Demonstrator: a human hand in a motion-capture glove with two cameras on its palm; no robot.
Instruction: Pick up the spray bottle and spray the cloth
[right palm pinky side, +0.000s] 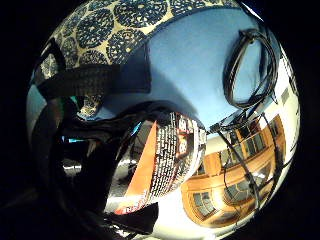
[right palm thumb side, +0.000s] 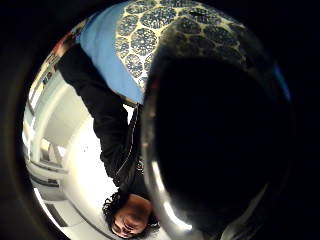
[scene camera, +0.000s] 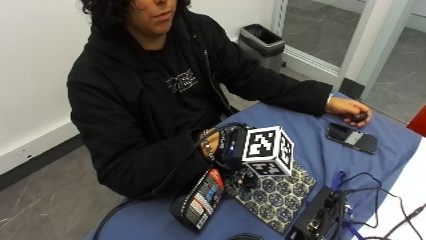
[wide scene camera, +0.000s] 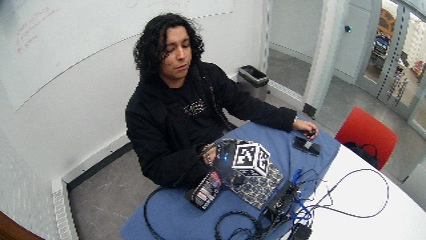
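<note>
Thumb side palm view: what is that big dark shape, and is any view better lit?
Thumb side palm view: a close, unlit, glossy object blocks most of it, only rim glare showing. Little finger side view: the black spray bottle with orange label reads clearly, with reflections. Outside view: evenly lit, patterned cloth plain.

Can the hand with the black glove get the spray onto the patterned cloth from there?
Probably yes: the gloved right hand holds the spray bottle right beside the cloth, and nothing lies between them.
</note>
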